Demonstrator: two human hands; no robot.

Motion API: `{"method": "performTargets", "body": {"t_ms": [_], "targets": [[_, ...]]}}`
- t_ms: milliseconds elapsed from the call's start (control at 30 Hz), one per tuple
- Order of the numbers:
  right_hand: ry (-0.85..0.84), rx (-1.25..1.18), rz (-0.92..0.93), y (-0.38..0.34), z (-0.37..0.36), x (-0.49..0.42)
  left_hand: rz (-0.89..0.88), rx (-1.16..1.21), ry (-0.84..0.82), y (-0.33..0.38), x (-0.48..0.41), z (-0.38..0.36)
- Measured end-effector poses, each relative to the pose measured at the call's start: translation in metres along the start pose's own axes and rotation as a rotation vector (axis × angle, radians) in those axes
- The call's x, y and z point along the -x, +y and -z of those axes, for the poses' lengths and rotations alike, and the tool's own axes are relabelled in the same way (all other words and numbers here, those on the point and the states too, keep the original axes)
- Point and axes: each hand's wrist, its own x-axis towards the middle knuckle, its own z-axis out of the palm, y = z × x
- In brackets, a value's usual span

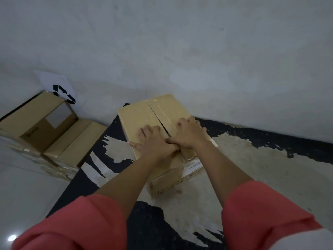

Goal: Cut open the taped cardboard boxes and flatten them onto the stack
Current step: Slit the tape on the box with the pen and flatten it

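A brown cardboard box [137, 116] stands on the floor in the middle of the view, close to the wall. The seam between its top flaps has split into a dark gap. My left hand [153, 139] lies flat on the left flap with fingers spread and the thumb at the box's left edge. My right hand [189, 132] rests on the right flap beside the gap, fingers bent forward, its thumb touching my left hand. No cutter shows in either hand. A white label [193, 166] is stuck on the box's near right side.
A stack of flattened cardboard [54, 127] lies at the left against the wall, under a white sheet with a recycling symbol [59, 87]. The box stands on worn black floor covering [115, 130] with bare patches. The grey wall [180, 51] runs right behind it.
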Motion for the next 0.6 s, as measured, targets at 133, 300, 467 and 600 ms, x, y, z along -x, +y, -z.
{"method": "performTargets", "body": {"t_ms": [133, 300, 467, 600], "targets": [[-0.087, -0.031, 0.023, -0.003, 0.012, -0.002, 0.021, 0.004, -0.023, 0.009, 0.000, 0.007], [0.046, -0.057, 0.016, 0.014, 0.030, 0.006, -0.066, 0.053, -0.050, 0.000, -0.001, 0.029], [-0.093, -0.072, -0.055, -0.005, 0.032, 0.014, -0.162, 0.163, -0.079, -0.014, -0.001, 0.046], [-0.046, -0.015, -0.111, -0.024, 0.013, 0.016, -0.203, 0.247, -0.123, -0.015, 0.005, 0.059]]}}
